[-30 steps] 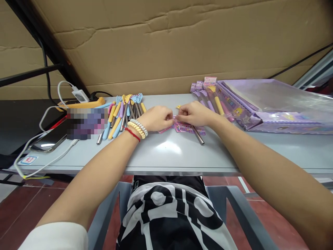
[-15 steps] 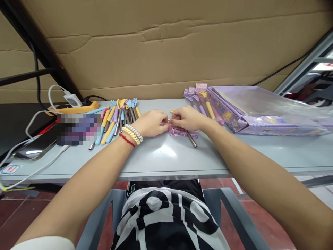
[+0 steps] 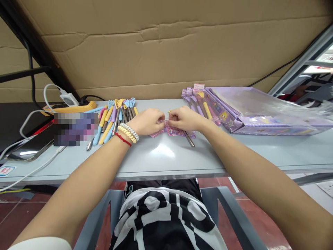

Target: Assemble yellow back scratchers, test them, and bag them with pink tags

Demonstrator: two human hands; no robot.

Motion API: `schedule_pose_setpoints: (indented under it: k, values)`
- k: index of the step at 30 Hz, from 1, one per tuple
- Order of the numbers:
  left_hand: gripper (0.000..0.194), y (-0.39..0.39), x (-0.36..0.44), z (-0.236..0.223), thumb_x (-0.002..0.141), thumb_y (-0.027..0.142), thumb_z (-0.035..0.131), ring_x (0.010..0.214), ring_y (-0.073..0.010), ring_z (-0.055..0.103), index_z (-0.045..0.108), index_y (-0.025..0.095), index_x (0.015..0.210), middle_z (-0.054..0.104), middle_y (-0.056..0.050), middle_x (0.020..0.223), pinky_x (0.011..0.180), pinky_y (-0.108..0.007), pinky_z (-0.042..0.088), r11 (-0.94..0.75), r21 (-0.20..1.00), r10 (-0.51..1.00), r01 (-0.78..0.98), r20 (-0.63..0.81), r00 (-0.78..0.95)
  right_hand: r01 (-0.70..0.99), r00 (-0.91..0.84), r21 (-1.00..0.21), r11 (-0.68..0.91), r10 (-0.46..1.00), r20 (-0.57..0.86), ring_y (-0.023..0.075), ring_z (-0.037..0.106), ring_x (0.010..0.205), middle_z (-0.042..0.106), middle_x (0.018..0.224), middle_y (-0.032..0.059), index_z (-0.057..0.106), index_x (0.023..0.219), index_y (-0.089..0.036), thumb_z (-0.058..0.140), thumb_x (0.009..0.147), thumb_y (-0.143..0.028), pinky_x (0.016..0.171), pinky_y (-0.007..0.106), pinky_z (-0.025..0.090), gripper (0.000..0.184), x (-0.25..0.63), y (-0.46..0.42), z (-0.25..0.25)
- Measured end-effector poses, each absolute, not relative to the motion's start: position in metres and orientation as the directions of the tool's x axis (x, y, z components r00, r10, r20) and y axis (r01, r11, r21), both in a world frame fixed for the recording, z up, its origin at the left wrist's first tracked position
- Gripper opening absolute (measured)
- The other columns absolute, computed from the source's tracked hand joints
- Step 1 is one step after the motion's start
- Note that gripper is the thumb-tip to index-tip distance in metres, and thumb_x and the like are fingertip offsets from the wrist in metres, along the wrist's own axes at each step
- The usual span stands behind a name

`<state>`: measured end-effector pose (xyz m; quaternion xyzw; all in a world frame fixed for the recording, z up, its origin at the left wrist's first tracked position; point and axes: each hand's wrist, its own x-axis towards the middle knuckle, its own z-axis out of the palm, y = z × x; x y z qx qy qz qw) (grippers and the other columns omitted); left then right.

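My left hand (image 3: 149,121), with coiled bands and a red string at its wrist, is closed, fingertips pinched on a small pink printed card (image 3: 157,134). Close beside it, my right hand (image 3: 184,118) is also closed, thumb and finger together at the inner edge of another pink card (image 3: 177,131) lying on the table. Beneath the right palm lies a back scratcher; its metal shaft (image 3: 189,139) sticks out toward me and a bit of yellow shows beyond the fingers. Its middle is hidden. The fingertips partly cover where the cards meet.
Several back scratchers (image 3: 114,119) with coloured handles are heaped left of my hands. More, with card tops (image 3: 199,88), lean against a purple display box (image 3: 239,118) in clear plastic at the right. A phone (image 3: 28,149), white cables and a yellow power strip (image 3: 85,106) lie far left.
My fingertips have drawn slightly apart, and more of the pink card under my left hand shows. The whole view has shifted a little.
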<state>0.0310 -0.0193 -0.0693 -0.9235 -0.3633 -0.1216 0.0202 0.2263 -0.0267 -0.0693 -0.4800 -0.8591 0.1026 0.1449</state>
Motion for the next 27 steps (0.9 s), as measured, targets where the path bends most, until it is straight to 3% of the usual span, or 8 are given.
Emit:
schedule_pose_setpoints:
  k: [4, 11, 16, 27]
  values:
    - [0.023, -0.013, 0.025, -0.071, 0.085, 0.027, 0.048, 0.089, -0.0241, 0.061, 0.067, 0.015, 0.092, 0.067, -0.009, 0.093, 0.078, -0.034, 0.044, -0.705, 0.062, 0.701, 0.706, 0.210, 0.682, 0.860, -0.412, -0.284, 0.423, 0.906, 0.101, 0.0104, 0.047, 0.061, 0.060, 0.065, 0.0002, 0.060, 0.071, -0.016, 0.057, 0.079, -0.030, 0.059, 0.024, 0.030, 0.016, 0.230, -0.025, -0.066]
    - [0.037, -0.020, 0.034, -0.075, 0.088, 0.033, 0.048, 0.100, -0.0258, 0.060, 0.064, 0.012, 0.113, 0.064, -0.011, 0.108, 0.090, -0.037, 0.045, -0.722, 0.084, 0.689, 0.686, 0.165, 0.705, 0.981, -0.034, -0.195, 0.025, 0.998, -0.046, 0.0168, 0.056, 0.069, 0.065, 0.079, 0.0053, 0.061, 0.076, -0.018, 0.059, 0.074, -0.032, 0.056, 0.026, 0.034, 0.015, 0.227, -0.022, -0.063]
    - [0.040, -0.020, 0.035, -0.080, 0.090, 0.041, 0.045, 0.098, -0.0257, 0.061, 0.063, 0.015, 0.115, 0.062, -0.011, 0.110, 0.087, -0.036, 0.047, -0.747, 0.093, 0.665, 0.659, 0.071, 0.744, 0.982, 0.020, -0.183, -0.034, 0.997, -0.075, 0.0183, 0.058, 0.069, 0.065, 0.082, 0.0066, 0.061, 0.077, -0.018, 0.059, 0.073, -0.031, 0.055, 0.027, 0.036, 0.014, 0.226, -0.024, -0.061]
    - [0.037, -0.022, 0.036, -0.079, 0.090, 0.042, 0.042, 0.094, -0.0256, 0.061, 0.063, 0.016, 0.105, 0.060, -0.010, 0.107, 0.083, -0.036, 0.048, -0.741, 0.079, 0.670, 0.666, 0.035, 0.741, 0.981, -0.029, -0.195, 0.011, 0.995, -0.090, 0.0175, 0.058, 0.071, 0.066, 0.087, 0.0066, 0.057, 0.081, -0.018, 0.059, 0.070, -0.027, 0.054, 0.026, 0.036, 0.014, 0.225, -0.021, -0.070]
